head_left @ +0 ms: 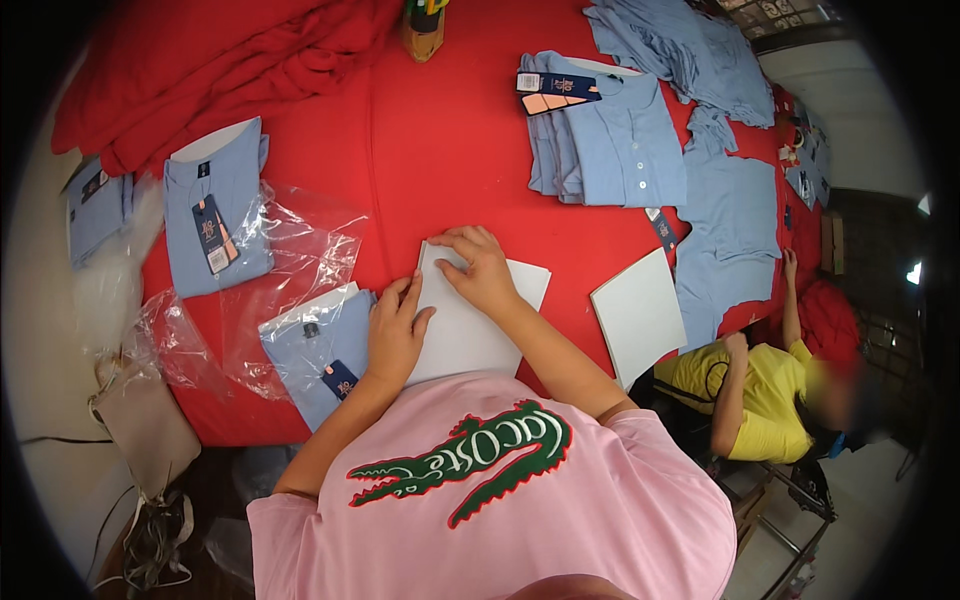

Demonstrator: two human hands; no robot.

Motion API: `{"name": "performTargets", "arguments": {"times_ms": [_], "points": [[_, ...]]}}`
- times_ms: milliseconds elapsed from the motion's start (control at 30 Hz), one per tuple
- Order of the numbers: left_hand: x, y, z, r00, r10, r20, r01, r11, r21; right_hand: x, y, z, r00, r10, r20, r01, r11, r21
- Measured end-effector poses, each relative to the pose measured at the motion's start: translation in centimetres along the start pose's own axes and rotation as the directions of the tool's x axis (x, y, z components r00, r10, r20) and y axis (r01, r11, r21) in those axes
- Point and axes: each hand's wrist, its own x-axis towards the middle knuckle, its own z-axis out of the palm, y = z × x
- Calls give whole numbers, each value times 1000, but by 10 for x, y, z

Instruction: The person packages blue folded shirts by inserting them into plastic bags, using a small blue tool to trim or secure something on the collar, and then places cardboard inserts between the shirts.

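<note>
White card sheets (465, 345) lie on the red cloth right in front of me. My right hand (478, 268) bends over their far left corner, the fingers at the edge and the thumb on the face of the card. Along the left edge rests my left hand (396, 328), its fingers stretched and its thumb apart on the card. Just left of that hand lies a folded light blue shirt (310, 345) with a dark tag, partly hidden by my wrist. Another folded blue shirt (212, 215) with a hang tag lies farther left, beside a crumpled clear plastic bag (315, 235).
Stacked folded shirts (630, 150) lie at the far right, with loose blue shirts (730, 220) beyond. More white cards (640, 315) are to my right. Red cloth (240, 60) is heaped far left. A person in yellow (770, 400) sits at the right; a beige bag (150, 430) is at the left.
</note>
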Motion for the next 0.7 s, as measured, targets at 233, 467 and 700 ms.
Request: {"name": "performTargets", "arguments": {"times_ms": [233, 467, 700], "points": [[-2, -3, 4, 1000, 11, -8, -11, 1000, 16, -1, 2, 2, 999, 6, -46, -3, 997, 72], [5, 16, -9, 990, 111, -84, -105, 992, 71, -5, 3, -14, 996, -84, -16, 86, 987, 136], [2, 13, -7, 997, 78, -10, -79, 995, -64, 13, -3, -24, 965, 183, 188, -220, 954, 202]]}}
